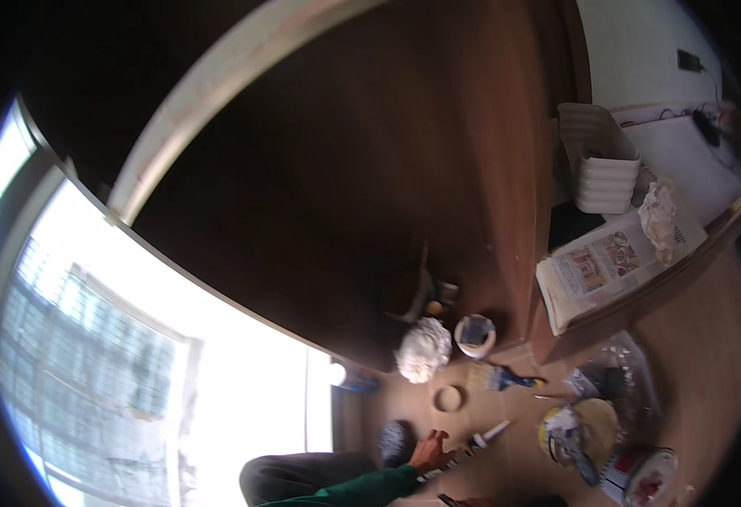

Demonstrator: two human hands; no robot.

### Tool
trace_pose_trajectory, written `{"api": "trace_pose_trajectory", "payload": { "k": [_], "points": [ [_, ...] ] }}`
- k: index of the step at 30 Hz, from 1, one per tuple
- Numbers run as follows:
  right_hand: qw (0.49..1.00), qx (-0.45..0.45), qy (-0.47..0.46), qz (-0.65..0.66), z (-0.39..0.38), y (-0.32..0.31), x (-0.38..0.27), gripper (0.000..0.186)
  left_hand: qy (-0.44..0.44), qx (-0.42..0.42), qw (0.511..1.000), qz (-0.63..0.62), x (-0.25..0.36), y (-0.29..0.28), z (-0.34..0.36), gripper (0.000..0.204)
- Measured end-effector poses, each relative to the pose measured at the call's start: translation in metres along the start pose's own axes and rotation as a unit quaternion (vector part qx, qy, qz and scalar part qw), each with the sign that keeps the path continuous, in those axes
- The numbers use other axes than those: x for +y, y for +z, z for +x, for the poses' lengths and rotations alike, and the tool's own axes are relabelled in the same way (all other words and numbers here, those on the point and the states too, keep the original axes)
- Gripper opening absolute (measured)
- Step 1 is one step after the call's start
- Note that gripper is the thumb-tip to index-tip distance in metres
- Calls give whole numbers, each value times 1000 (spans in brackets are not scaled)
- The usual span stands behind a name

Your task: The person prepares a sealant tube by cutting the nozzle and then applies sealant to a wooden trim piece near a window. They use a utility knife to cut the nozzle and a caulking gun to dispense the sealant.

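Note:
My left hand (426,454), in a green sleeve, is low in the middle with fingers apart, just beside a sealant cartridge (469,446) with a white nozzle. Whether the fingers touch the cartridge is not clear. Only a sliver of my right hand (474,502) shows at the lower edge, near a dark bar (449,500); its fingers are cut off. A roll of tape (448,398) lies on the floor ahead of my left hand. Farther out are a crumpled white bundle (424,350) and a white tub (475,336) with a dark block on it.
A paintbrush (505,378), an open tub with a scraper (563,435), a paint can (640,477) and a clear plastic bag (624,372) lie to the right. Newspaper (615,258) and a white ribbed container (602,165) rest on a ledge. A bright window (117,338) is left.

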State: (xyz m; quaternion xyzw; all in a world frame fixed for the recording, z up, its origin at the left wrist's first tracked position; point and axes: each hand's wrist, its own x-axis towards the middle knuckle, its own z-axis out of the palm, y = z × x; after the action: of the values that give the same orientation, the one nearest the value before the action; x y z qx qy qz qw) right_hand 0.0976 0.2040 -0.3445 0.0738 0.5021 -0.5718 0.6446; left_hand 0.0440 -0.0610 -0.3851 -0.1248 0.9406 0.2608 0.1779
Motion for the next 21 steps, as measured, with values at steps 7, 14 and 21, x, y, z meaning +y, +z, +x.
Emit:
{"api": "trace_pose_trajectory", "payload": {
  "k": [7, 14, 21],
  "points": [
    [999, -44, -8, 12, -25, -30, -18, 36, 66, 197, 925, -317, 107, -203, 74, 32],
    [998, -53, -10, 32, -12, -35, -9, 34, 405, 248, 860, -188, 223, -484, 211, 78],
    [995, -91, -1, 46, -2, -22, -21, 40, 484, 515, 491, 510, 265, -734, 299, 24]
  ]
}}
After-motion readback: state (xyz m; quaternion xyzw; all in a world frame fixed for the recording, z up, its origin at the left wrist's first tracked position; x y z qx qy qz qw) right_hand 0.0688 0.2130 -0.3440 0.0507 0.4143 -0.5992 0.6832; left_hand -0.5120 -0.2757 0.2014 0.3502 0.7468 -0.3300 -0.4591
